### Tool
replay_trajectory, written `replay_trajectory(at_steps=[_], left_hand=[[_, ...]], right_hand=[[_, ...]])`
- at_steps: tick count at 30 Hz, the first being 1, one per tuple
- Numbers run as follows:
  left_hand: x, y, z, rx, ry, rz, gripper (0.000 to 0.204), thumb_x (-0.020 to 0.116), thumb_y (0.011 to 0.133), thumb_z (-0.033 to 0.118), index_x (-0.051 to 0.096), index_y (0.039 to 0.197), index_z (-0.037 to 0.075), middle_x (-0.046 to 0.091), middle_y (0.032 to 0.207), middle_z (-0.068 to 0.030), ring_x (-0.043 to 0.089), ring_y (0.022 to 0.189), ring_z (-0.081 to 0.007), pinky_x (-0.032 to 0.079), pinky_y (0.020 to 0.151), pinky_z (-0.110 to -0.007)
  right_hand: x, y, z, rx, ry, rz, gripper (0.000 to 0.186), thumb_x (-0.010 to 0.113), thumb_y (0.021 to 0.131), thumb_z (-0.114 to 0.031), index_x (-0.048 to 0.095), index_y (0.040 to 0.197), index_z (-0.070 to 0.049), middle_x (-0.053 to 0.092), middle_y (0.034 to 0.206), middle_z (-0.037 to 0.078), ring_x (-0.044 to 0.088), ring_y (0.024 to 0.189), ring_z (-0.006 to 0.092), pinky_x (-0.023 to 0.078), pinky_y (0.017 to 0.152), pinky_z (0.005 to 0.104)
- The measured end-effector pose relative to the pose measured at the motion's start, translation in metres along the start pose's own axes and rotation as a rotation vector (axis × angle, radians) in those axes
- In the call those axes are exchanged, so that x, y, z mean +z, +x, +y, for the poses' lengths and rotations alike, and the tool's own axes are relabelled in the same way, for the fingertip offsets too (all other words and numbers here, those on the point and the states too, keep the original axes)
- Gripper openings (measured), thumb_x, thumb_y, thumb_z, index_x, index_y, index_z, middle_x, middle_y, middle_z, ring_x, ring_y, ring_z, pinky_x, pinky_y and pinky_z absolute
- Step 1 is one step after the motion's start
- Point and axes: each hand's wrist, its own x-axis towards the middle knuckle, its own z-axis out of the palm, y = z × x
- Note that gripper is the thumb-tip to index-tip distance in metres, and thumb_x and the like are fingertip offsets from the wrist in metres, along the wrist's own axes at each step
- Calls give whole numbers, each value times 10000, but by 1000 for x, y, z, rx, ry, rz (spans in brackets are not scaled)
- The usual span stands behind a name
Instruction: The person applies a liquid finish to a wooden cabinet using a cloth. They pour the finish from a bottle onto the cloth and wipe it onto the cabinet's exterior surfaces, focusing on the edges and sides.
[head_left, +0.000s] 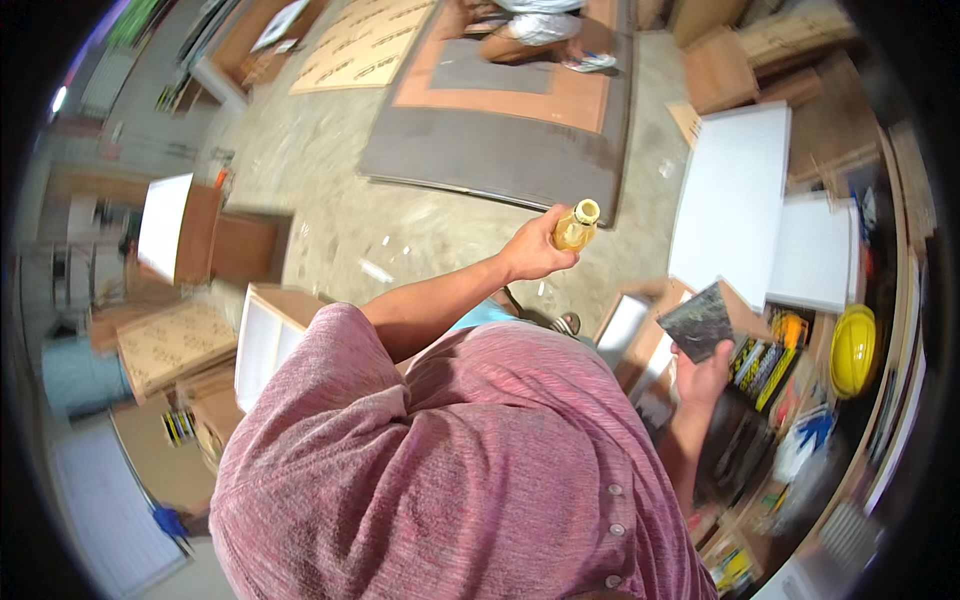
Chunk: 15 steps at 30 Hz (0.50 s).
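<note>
Now, at the left, a white-faced box with a brown wooden side (172,228) sits well apart from your hands, while nearer the middle your left hand (535,248) is curled around an uncapped, yellowish, narrow-necked bottle (574,232), raised above the grey concrete floor (330,190) with its mouth facing up. Further right, your right hand (704,380), fingers bent and partly hidden, grips the lower edge of a flat, square, dark grey mottled slab (697,322), near a tall white rectangular panel (734,195), with a rounded yellow hard hat (852,352) at the far right.
</note>
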Motion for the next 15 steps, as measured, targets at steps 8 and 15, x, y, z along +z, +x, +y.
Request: replay_trajectory(at_steps=[8,15], left_hand=[[-131,-170,-85,-28,-293,806,601,712,691,147,490,1241,57,586,1023,-77,560,959,-181,457,872,-326],[-168,-278,-159,-124,-404,1276,534,698,700,142,501,1190,59,565,974,-54,543,906,-169,458,822,-320]], right_hand=[[166,136,49,278,-435,-379,372,461,989,-270,499,1246,-3,621,1134,140,634,979,296,541,745,467],[339,155,206,708,-405,-462,347,476,940,-236,532,1237,-66,630,1169,103,631,1006,313,529,766,478]])
